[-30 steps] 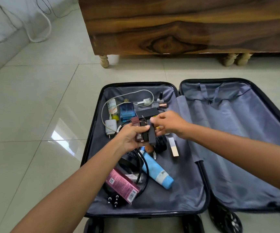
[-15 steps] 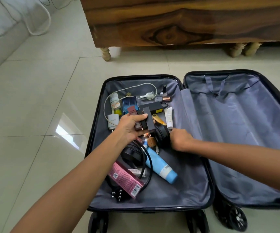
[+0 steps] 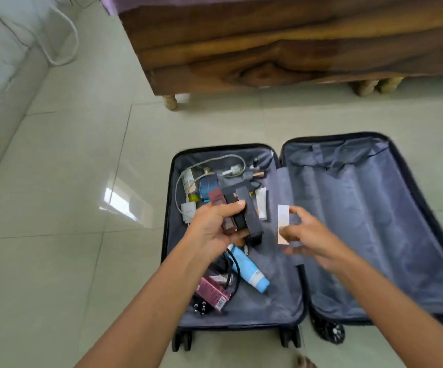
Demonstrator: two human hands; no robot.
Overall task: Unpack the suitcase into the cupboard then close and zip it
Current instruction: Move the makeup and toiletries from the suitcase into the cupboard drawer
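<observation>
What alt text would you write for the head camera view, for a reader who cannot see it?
A person's left hand grips several slim boxes while the right hand pinches a small pale box, both above an open suitcase on a tiled floor. Toiletries and cables, including a blue bottle, lie in its left half.

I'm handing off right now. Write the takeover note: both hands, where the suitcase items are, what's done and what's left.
Left hand: grips a bundle of three slim boxes, maroon, black and dark grey, above the suitcase's left half.
Right hand: pinches a small white-and-peach box over the centre hinge.
Suitcase: open flat on the tiled floor; right half holds nothing visible.
In the left half: blue tube, pink box, white charger and cable, blue perfume bottle, white tube, black cables, small cosmetics.
Done: four boxes picked up.
Left: carry everything to the cupboard, not in view; close and zip the suitcase.
</observation>
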